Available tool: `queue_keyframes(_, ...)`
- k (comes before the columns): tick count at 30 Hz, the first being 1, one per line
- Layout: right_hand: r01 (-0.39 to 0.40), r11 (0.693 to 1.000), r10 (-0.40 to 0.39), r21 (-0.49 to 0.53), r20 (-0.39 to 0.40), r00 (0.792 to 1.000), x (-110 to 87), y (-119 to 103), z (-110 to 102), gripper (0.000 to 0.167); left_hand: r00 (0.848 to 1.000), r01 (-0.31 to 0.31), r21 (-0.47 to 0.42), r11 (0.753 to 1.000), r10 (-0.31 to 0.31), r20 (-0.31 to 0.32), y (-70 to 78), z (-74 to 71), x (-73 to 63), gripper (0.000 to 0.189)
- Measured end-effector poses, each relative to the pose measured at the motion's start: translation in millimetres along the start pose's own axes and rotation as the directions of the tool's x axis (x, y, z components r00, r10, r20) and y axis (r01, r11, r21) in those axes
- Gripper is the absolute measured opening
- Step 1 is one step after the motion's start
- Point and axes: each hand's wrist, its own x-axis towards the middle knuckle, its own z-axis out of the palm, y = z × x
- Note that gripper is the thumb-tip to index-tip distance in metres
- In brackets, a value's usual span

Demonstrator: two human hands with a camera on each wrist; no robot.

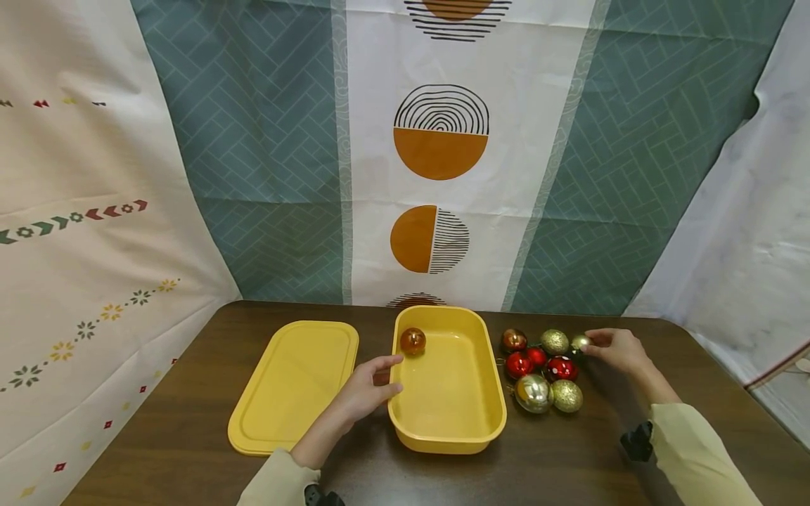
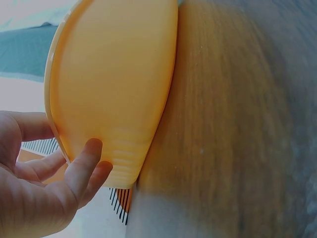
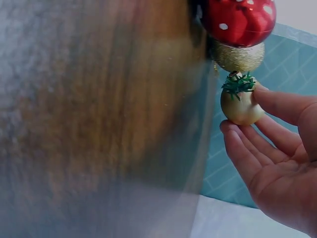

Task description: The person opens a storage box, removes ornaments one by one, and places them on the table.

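Note:
A yellow plastic container stands in the middle of the table, one shiny orange bauble in its far left corner. My left hand grips the container's left rim; in the left wrist view, fingertips press on its outer wall. To the right, my right hand pinches a small gold bauble with a green sprig at its top, between thumb and fingers. Beside it lie a glittery gold bauble and a red one with white dots.
More baubles cluster right of the container: a large shiny gold one, a glittery gold one, a red one and an orange one. A yellow lid lies on the brown table at left. Patterned cloth hangs behind.

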Motion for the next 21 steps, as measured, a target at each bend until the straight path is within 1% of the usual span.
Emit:
queue_keyframes(3,0.003,1.000,-0.003,0.008,0.022,1.000,0.7,0.3,2.6,0.043,1.000,0.002,0.002,1.000,-0.002,0.001,-0.2,0.0,0.0,0.046)
queue_keyframes(7,0.027,1.000,-0.027,0.010,0.029,0.999,2.3,1.1,6.1,0.040,1.000,0.004,0.002,1.000,-0.004,0.002,-0.2,0.0,-0.3,0.046)
queue_keyframes(11,0.038,0.999,-0.038,-0.001,0.029,0.999,4.5,2.7,9.1,0.037,1.000,0.007,-0.001,1.000,-0.007,-0.001,0.0,0.1,-0.4,0.046)
queue_keyframes(21,0.035,0.999,-0.035,-0.011,0.003,0.999,6.9,3.2,15.4,0.040,1.000,0.007,0.000,1.000,-0.007,-0.005,-0.2,0.3,-0.3,0.046)
